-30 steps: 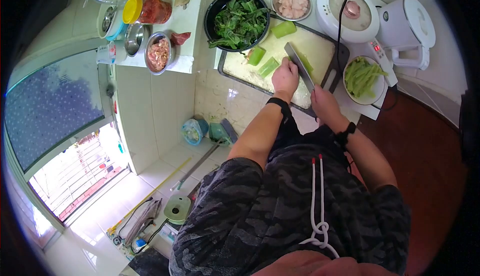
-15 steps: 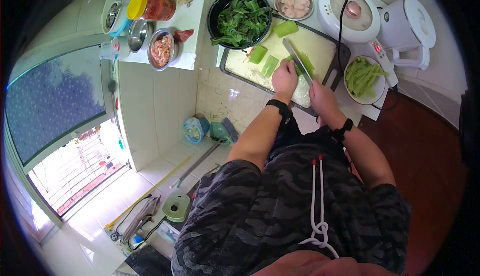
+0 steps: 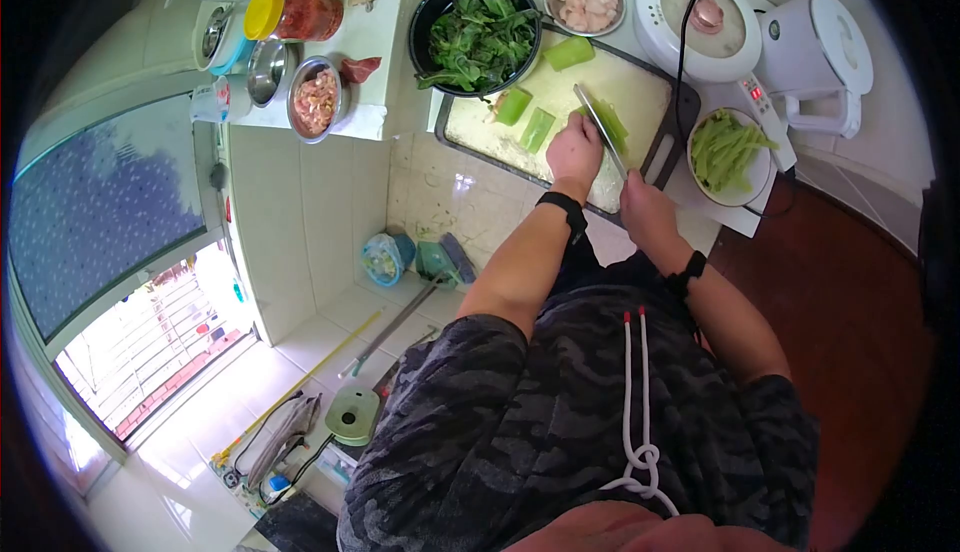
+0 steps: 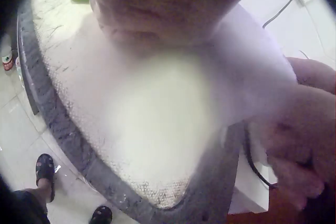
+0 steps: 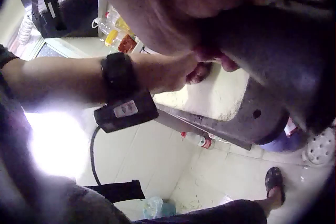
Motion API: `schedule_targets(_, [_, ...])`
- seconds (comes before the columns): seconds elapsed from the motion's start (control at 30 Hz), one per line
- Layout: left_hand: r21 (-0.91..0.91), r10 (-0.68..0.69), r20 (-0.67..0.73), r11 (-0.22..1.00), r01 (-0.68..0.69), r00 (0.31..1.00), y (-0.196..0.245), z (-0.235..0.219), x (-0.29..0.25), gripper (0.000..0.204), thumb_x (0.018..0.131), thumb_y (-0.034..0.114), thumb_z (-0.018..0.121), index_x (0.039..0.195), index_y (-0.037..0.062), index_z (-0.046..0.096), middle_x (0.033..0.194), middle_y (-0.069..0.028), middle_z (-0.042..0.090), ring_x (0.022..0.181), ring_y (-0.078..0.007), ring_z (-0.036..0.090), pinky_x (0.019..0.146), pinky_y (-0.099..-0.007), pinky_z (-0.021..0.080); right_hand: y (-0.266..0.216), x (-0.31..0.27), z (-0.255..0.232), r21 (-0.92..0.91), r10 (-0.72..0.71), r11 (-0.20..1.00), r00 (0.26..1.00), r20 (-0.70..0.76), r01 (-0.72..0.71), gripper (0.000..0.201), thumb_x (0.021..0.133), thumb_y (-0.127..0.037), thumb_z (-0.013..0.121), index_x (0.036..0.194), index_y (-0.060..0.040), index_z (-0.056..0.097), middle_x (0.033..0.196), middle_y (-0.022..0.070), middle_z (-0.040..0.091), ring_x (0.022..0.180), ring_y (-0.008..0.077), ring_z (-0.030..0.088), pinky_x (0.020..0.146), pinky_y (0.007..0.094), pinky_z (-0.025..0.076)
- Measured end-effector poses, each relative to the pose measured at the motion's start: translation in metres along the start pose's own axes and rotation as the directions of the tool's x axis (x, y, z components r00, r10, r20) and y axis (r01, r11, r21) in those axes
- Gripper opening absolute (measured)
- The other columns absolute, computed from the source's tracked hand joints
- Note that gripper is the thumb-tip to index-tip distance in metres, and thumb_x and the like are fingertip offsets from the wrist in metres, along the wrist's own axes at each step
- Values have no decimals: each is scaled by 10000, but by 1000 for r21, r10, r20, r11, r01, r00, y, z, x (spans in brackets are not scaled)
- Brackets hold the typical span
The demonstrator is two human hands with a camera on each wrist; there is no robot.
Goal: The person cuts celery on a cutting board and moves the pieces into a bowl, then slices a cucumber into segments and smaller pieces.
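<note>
In the head view, my right hand [image 3: 648, 214] grips the handle of a kitchen knife [image 3: 604, 132], its blade slanting over the cutting board [image 3: 645, 92]. My left hand [image 3: 576, 155] is close against the blade's left side, fingers bent over a piece of green stem vegetable that they mostly hide. Cut green stem pieces [image 3: 617, 130] lie just right of the blade. Other thick stem chunks, such as one piece [image 3: 537, 130] and another [image 3: 569, 53], rest on the board. The wrist views show mainly blurred hands and the board's edge.
A black pot of leafy greens [image 3: 480, 84] overlaps the board's far left. Behind are a bowl of pale meat [image 3: 586, 4] and a white cooker [image 3: 697, 67]. A plate of green strips [image 3: 730, 192] and white kettle [image 3: 838, 47] stand right; a minced-meat bowl [image 3: 316, 102] stands left.
The knife blade has shifted slightly and stands more edge-on, with more cut green showing at its right. Both hands stay near the same spot; the head view sways a little.
</note>
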State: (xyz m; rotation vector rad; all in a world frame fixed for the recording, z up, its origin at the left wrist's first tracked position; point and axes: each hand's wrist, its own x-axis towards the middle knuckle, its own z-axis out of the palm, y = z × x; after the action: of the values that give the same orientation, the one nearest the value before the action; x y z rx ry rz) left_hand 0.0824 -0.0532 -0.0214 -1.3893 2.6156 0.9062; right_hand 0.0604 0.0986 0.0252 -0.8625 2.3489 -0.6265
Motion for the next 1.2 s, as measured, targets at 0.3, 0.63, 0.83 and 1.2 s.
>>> schedule_targets(0.3, [3, 26, 6, 1000, -26, 1000, -3, 1, 1, 274, 965, 303, 427, 942, 78, 581, 732, -222, 658, 707, -422, 645, 653, -528, 504, -6, 1, -9, 6, -8, 1000, 1000, 1, 8, 139, 910, -120, 479, 941, 14, 498, 702, 244, 621, 682, 447, 624, 631, 566, 474])
schedule_targets(0.63, [13, 52, 19, 999, -52, 998, -5, 2, 4, 253, 954, 287, 438, 951, 74, 575, 739, -226, 660, 706, -419, 648, 647, -528, 508, -2, 6, -6, -5, -17, 1000, 1000, 6, 17, 147, 917, -131, 478, 946, 12, 499, 691, 247, 618, 679, 450, 622, 626, 571, 469])
schedule_targets(0.83, [35, 45, 54, 998, -47, 998, -5, 1, 6, 254, 953, 285, 435, 951, 71, 571, 748, -227, 662, 721, -418, 650, 664, -523, 511, 8, 13, 9, 30, -42, 999, 999, -16, 43, 140, 925, -131, 476, 948, 5, 499, 683, 247, 614, 673, 448, 620, 619, 576, 464])
schedule_targets(1.2, [50, 56, 73, 997, -60, 996, -8, 1, 7, 287, 960, 298, 420, 968, 54, 571, 758, -231, 662, 730, -421, 649, 668, -522, 510, 8, 10, 7, 58, -40, 997, 999, -23, 42, 148, 927, -137, 477, 944, 9, 494, 685, 251, 607, 676, 453, 612, 626, 573, 461])
